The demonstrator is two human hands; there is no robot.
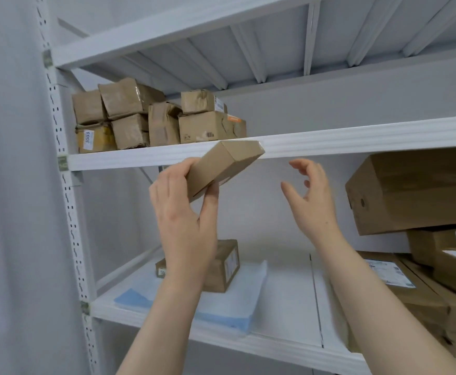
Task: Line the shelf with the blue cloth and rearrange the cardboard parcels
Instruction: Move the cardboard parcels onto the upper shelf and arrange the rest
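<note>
A white metal shelving unit fills the frame, set against a plain grey wall on the left; a perforated upright post runs down the left side and carries three levels; the ribbed underside of the top shelf spans the upper part of the frame; the middle shelf crosses at mid-height, and the lower shelf lies below it, seen from above.

The blue cloth lies flat on the left part of the lower shelf, bluer along its front edge and paler toward the back; a small cardboard parcel stands on it, partly hidden by the left forearm.

At the centre, the left hand grips a slim cardboard parcel, fingers over one long face and thumb under the other, clamped on its lower end; the parcel tilts up to the right, its upper end in front of the middle shelf's front lip; the right hand is raised just right of centre, fingers apart and loosely curved, holding nothing.

A cluster of crumpled parcels is piled at the left end of the middle shelf; a large box sits at the right edge under that shelf, atop a stack of labelled parcels in the lower right.
</note>
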